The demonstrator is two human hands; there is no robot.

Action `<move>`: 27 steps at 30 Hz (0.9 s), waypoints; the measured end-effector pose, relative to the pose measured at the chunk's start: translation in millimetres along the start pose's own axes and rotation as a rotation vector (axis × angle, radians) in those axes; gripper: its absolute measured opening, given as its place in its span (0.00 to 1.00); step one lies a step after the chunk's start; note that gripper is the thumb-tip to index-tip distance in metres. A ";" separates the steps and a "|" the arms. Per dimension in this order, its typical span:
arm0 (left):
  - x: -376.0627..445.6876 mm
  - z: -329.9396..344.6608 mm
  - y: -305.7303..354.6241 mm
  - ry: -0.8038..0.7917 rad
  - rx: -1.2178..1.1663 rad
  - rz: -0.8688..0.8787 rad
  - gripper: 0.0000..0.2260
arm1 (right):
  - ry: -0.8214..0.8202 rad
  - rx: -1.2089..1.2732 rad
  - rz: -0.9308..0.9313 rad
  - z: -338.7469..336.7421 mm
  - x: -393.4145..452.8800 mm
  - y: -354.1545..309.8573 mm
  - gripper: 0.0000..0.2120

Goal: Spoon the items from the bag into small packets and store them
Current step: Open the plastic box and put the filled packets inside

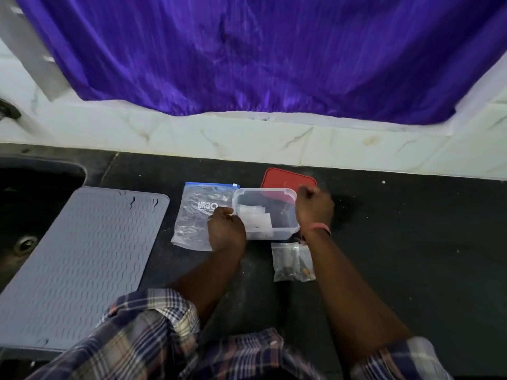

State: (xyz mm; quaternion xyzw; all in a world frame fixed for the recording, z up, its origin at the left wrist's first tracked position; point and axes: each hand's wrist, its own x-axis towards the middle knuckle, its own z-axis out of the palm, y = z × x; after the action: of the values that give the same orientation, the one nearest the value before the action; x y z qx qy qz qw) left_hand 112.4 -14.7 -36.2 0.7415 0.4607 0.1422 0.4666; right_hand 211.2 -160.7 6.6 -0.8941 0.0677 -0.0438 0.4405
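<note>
Starting on the left, a grey ribbed silicone mat point(82, 259) is lying flat on the dark stone counter point(397, 242), partly covering the sink. Next over, the clear zip-top plastic bag with a blue seal strip point(197, 212) is lying flat and looking close to empty, so it's going to be floppy, light and slippery; best grabbed by the stiffer seal strip at the top.

The left hand point(226, 229) is sitting at the near-left corner of the clear rectangular plastic container point(264, 212), fingers curled in, but I can't tell whether they're really gripping the wall or holding something small. That tub is rigid and light, easy to steady by its rim, and a few small clear packets point(256, 215) are lying inside it.

The right hand point(314, 205) is curled over the tub's far-right corner, blurred, so can't tell what it's pinching. Behind it the red plastic lid point(279, 178) is lying flat. Near the right wrist, filled small packets point(292, 260) are resting on the counter: thin, crinkly, pinch them by the top edge.
</note>
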 end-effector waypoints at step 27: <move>-10.4 4.6 -4.0 0.093 -0.163 0.051 0.10 | -0.696 0.384 0.164 -46.3 -17.4 10.5 0.06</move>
State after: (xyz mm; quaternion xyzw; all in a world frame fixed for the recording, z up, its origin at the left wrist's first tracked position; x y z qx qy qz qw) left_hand 107.6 -25.1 -39.6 0.7050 0.4499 0.2254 0.4997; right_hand 186.7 -200.4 26.1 -0.7486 -0.0238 0.2849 0.5982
